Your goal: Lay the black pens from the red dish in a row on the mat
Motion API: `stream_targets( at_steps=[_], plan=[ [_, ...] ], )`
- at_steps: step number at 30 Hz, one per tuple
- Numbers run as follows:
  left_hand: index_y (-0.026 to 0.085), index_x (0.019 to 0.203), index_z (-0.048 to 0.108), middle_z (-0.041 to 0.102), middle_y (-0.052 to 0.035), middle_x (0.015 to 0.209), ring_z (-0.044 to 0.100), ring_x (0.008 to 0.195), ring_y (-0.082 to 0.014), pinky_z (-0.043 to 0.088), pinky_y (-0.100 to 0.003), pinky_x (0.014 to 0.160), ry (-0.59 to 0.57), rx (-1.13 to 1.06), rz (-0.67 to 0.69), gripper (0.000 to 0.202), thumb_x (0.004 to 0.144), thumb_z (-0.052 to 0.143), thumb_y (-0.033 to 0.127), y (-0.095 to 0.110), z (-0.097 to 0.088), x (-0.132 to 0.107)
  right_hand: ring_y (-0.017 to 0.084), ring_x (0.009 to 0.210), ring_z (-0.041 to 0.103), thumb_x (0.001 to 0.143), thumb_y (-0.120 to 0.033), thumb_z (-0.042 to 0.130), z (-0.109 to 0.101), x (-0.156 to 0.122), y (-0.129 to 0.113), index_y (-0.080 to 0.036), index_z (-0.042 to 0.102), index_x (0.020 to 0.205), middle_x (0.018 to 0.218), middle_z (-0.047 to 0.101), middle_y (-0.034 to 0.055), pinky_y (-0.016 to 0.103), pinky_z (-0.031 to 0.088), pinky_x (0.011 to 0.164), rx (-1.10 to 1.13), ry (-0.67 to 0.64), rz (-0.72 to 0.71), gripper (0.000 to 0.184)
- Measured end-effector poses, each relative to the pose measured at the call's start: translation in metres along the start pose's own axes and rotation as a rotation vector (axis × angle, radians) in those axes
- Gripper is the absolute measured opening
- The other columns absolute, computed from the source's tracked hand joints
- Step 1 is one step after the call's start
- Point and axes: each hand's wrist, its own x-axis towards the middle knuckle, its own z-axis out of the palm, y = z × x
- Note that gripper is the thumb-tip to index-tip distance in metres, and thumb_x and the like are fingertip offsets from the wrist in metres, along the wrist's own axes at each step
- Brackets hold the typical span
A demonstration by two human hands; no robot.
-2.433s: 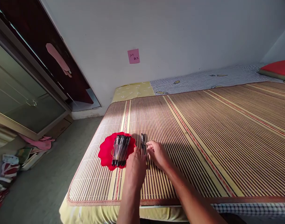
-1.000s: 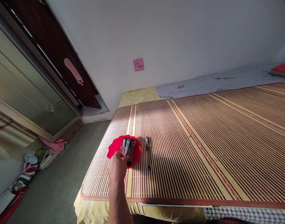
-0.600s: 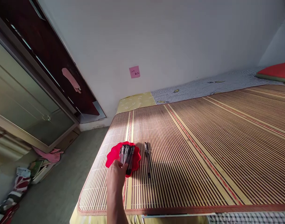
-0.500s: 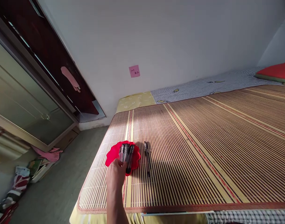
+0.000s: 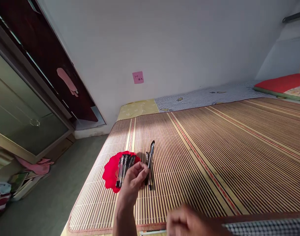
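Observation:
My left hand (image 5: pixel 132 184) pinches a black pen (image 5: pixel 150 157) and holds it tilted up above the bamboo mat (image 5: pixel 214 154). Just left of it a red scalloped plate (image 5: pixel 109 170) carries several black pens (image 5: pixel 124 165). One more pen (image 5: pixel 150 182) lies flat on the mat, under the raised one. My right hand (image 5: pixel 189 223) comes in at the bottom edge, blurred by motion, so its fingers cannot be read.
The mat covers a bed with yellow and checked sheets (image 5: pixel 137 108) along a white wall bearing a pink sticky note (image 5: pixel 138 77). A red cushion (image 5: pixel 280 83) lies far right. A glass-door cabinet (image 5: pixel 24 108) and floor clutter (image 5: pixel 7 186) stand to the left.
My left hand took a pen from the plate and lifted it over the pen on the mat. My right hand, out of sight a moment ago, has come back in at the bottom.

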Motion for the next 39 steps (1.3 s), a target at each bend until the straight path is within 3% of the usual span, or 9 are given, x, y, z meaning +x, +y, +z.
stream_targets(
  at_steps=[2,3,5,8,12,18,29,35,39],
  plan=[
    [0.017,0.083,0.061,0.056,0.0031,0.064,0.041,0.053,-0.0069,0.032,-0.02,0.052,-0.091,-0.05,-0.006,0.039,0.083,0.083,0.049,-0.003,0.012,0.001,0.014,0.074,0.063,0.105,-0.054,0.052,-0.033,0.021,-0.022,-0.022,0.071,0.1,0.095,0.07,0.004,0.029,0.056,0.069,0.041,0.142,-0.096,0.037],
    [0.017,0.084,0.061,0.056,0.003,0.064,0.041,0.054,-0.0073,0.034,-0.02,0.053,-0.128,-0.071,-0.012,0.038,0.084,0.083,0.048,-0.005,0.016,0.001,0.013,0.071,0.06,0.104,-0.054,0.055,-0.049,0.031,-0.033,-0.021,0.072,0.095,0.09,0.069,0.0042,0.028,0.053,0.067,0.084,0.313,-0.203,0.038],
    [0.016,0.085,0.063,0.056,0.0023,0.065,0.043,0.056,-0.0081,0.036,-0.021,0.055,-0.193,-0.097,-0.026,0.036,0.085,0.082,0.046,-0.008,0.024,0.003,0.012,0.072,0.059,0.098,-0.056,0.063,-0.073,0.048,-0.051,-0.022,0.075,0.102,0.102,0.072,0.0068,0.026,0.05,0.062,0.209,0.558,-0.365,0.036],
    [0.015,0.085,0.063,0.056,0.0015,0.065,0.045,0.057,-0.0085,0.037,-0.021,0.056,-0.242,-0.111,-0.044,0.035,0.086,0.082,0.045,-0.012,0.033,0.004,0.013,0.077,0.062,0.092,-0.056,0.072,-0.09,0.065,-0.064,-0.023,0.076,0.112,0.113,0.072,0.0089,0.026,0.05,0.061,0.293,0.521,-0.385,0.039],
    [0.016,0.087,0.063,0.059,0.0006,0.065,0.049,0.056,-0.0092,0.039,-0.022,0.055,-0.23,-0.153,-0.074,0.035,0.086,0.081,0.046,-0.013,0.045,0.005,0.015,0.078,0.063,0.089,-0.052,0.077,-0.084,0.078,-0.058,-0.021,0.078,0.104,0.098,0.073,0.0067,0.026,0.052,0.066,0.28,0.474,-0.379,0.035],
    [0.018,0.085,0.058,0.058,0.004,0.061,0.045,0.048,-0.0062,0.029,-0.018,0.045,-0.032,-0.207,-0.058,0.042,0.081,0.084,0.05,-0.019,0.061,0.011,0.014,0.071,0.059,0.082,-0.056,0.082,-0.07,0.086,-0.051,-0.019,0.074,0.089,0.079,0.066,0.0008,0.027,0.05,0.066,0.237,0.459,-0.385,0.038],
    [0.017,0.076,0.057,0.058,0.004,0.058,0.038,0.038,-0.0029,0.023,-0.018,0.039,0.012,-0.173,-0.088,0.057,0.068,0.088,0.063,-0.021,0.075,0.015,0.018,0.074,0.063,0.072,-0.065,0.086,-0.063,0.09,-0.042,-0.018,0.073,0.081,0.079,0.067,0.0032,0.033,0.055,0.073,0.273,0.659,-0.328,0.049],
    [0.016,0.078,0.061,0.058,0.0038,0.056,0.039,0.037,-0.0034,0.022,-0.017,0.036,-0.028,-0.189,-0.121,0.049,0.072,0.088,0.055,-0.01,0.05,0.009,0.019,0.075,0.065,0.081,-0.058,0.082,-0.11,0.092,-0.037,-0.022,0.072,0.084,0.087,0.072,0.0069,0.034,0.058,0.071,0.352,0.937,-0.378,0.038],
    [0.015,0.081,0.064,0.058,0.0043,0.06,0.038,0.039,-0.0026,0.023,-0.015,0.035,0.258,-0.254,0.097,0.043,0.071,0.091,0.047,0.007,0.014,0.004,0.017,0.077,0.068,0.079,-0.053,0.084,-0.131,0.111,-0.041,-0.018,0.074,0.089,0.089,0.074,0.0067,0.03,0.057,0.069,0.124,0.739,-0.343,0.037]
  ],
)
